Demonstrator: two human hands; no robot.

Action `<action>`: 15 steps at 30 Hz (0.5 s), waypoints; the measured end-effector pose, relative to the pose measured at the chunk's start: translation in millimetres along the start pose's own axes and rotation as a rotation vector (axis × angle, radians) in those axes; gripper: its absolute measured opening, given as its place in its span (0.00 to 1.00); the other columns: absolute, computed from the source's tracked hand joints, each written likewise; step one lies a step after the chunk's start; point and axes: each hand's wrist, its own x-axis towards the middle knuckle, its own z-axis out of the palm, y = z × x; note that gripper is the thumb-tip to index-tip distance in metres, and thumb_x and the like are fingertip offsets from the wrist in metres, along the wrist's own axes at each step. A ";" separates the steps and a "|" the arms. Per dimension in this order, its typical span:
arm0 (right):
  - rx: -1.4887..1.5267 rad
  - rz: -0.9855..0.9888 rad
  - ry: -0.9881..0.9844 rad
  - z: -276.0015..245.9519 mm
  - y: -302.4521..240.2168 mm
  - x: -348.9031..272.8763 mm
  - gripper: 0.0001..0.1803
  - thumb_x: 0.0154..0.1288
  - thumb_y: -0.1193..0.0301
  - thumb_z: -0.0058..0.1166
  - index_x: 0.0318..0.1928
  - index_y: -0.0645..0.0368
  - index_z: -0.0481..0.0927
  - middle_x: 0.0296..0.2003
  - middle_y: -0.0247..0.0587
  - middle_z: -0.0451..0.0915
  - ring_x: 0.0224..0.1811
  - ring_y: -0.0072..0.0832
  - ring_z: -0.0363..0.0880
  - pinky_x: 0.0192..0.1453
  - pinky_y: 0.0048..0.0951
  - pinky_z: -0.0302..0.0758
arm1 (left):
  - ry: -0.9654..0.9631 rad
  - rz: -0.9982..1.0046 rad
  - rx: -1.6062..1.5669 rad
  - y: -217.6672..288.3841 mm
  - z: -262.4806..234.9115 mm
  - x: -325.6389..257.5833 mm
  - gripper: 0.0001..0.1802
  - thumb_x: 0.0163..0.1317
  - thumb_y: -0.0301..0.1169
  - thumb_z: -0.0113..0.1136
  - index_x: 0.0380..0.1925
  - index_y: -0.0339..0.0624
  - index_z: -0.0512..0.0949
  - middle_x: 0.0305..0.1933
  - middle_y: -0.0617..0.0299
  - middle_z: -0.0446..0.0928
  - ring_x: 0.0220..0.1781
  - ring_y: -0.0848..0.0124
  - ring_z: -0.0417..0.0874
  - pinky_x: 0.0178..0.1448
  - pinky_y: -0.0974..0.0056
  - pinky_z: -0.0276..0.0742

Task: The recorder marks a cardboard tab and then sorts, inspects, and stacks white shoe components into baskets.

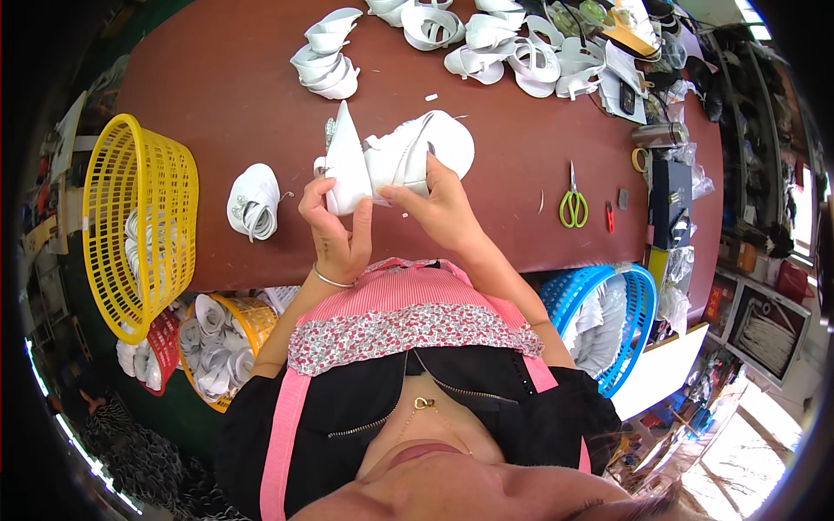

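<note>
My left hand (334,227) grips toe of white shoe upper (387,161), fingers curled around it. My right hand (443,204) pinches its side, thumb on top. Upper held just above brown counter (217,95). Another white upper (254,201) lies near, to left. Green-handled scissors (572,201) to right. Yellow basket (130,221) at counter's left edge.

Shoe upper (395,161) held over table (217,87); basket (130,217) left, scissors (572,207) right.
</note>
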 end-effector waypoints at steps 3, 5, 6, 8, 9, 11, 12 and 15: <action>0.009 0.000 0.023 2.8 1.6 0.6 0.21 0.60 0.73 0.65 0.51 0.71 0.75 0.42 0.44 0.83 0.45 0.24 0.80 0.49 0.28 0.77 | 0.005 -0.112 -0.051 -0.4 -2.5 -4.4 0.24 0.68 0.22 0.48 0.61 0.36 0.53 0.61 0.47 0.59 0.60 0.61 0.65 0.67 0.54 0.59; 0.023 0.005 0.028 2.6 0.7 1.3 0.22 0.60 0.73 0.66 0.51 0.70 0.75 0.42 0.44 0.83 0.44 0.24 0.80 0.50 0.28 0.77 | -0.006 -0.074 -0.106 -4.7 -5.8 -7.5 0.24 0.69 0.23 0.47 0.61 0.35 0.53 0.60 0.48 0.60 0.60 0.62 0.64 0.67 0.55 0.60; 0.033 0.015 -0.008 0.7 -2.3 1.2 0.22 0.60 0.73 0.66 0.51 0.70 0.75 0.42 0.44 0.83 0.45 0.24 0.80 0.50 0.28 0.77 | -0.004 -0.077 -0.105 -5.2 -7.3 -7.9 0.24 0.69 0.23 0.47 0.61 0.35 0.53 0.60 0.48 0.60 0.60 0.62 0.64 0.67 0.55 0.60; 0.042 0.026 -0.045 -3.9 -3.8 1.5 0.23 0.59 0.72 0.66 0.52 0.70 0.75 0.42 0.44 0.83 0.45 0.24 0.80 0.50 0.29 0.77 | 0.007 0.000 0.001 -5.7 -9.0 -8.3 0.23 0.69 0.23 0.46 0.61 0.34 0.54 0.60 0.49 0.60 0.59 0.63 0.64 0.67 0.55 0.59; 0.001 -0.012 -0.091 -6.5 -3.2 2.4 0.23 0.59 0.72 0.67 0.52 0.71 0.75 0.42 0.44 0.83 0.45 0.24 0.80 0.50 0.29 0.77 | 0.009 -0.002 0.001 -3.8 -9.5 -6.1 0.23 0.69 0.23 0.46 0.61 0.34 0.54 0.60 0.49 0.60 0.59 0.63 0.64 0.67 0.55 0.59; -0.040 -0.051 -0.142 -8.6 -4.5 3.7 0.24 0.60 0.71 0.67 0.52 0.71 0.75 0.42 0.44 0.83 0.45 0.24 0.80 0.50 0.29 0.77 | 0.029 0.098 0.076 2.4 -9.8 1.1 0.23 0.68 0.22 0.46 0.61 0.34 0.54 0.59 0.50 0.60 0.58 0.63 0.65 0.66 0.56 0.59; -0.023 -0.062 -0.171 -8.4 -7.3 4.0 0.24 0.60 0.71 0.67 0.52 0.71 0.74 0.42 0.45 0.83 0.46 0.24 0.80 0.51 0.30 0.77 | 0.032 0.096 0.079 1.8 -8.3 2.0 0.23 0.68 0.22 0.46 0.61 0.34 0.54 0.59 0.50 0.60 0.58 0.63 0.65 0.66 0.56 0.59; -0.006 -0.040 -0.139 -1.8 -2.7 5.4 0.25 0.60 0.70 0.67 0.53 0.72 0.74 0.43 0.46 0.83 0.47 0.24 0.80 0.52 0.30 0.77 | 0.067 -0.085 -0.185 -1.0 -4.2 6.6 0.23 0.68 0.23 0.47 0.60 0.35 0.55 0.58 0.51 0.61 0.58 0.64 0.65 0.67 0.57 0.59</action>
